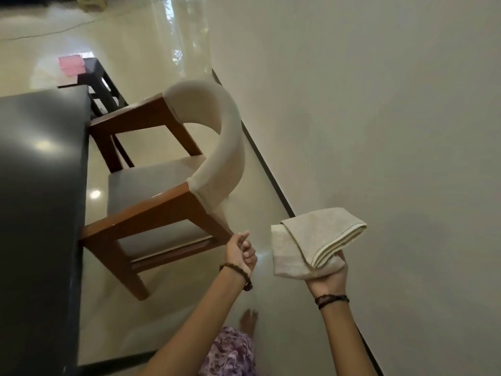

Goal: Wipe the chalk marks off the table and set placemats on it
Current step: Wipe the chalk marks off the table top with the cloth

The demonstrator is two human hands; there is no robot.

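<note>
The dark glossy table (40, 164) fills the left side, and I see no chalk marks on the part in view. My right hand (329, 278) grips a folded cream cloth (317, 240) by its lower corner, held up in the air near the wall. My left hand (241, 252) is raised just off the rear corner of a chair, its fingers loosely curled and holding nothing. I cannot tell whether it touches the chair.
A wooden chair (168, 169) with a cream curved back and grey seat is tucked against the table's right edge. A pale wall (379, 118) runs along the right. A pink box (71, 65) sits on a dark stool further back. Glossy floor lies between chair and wall.
</note>
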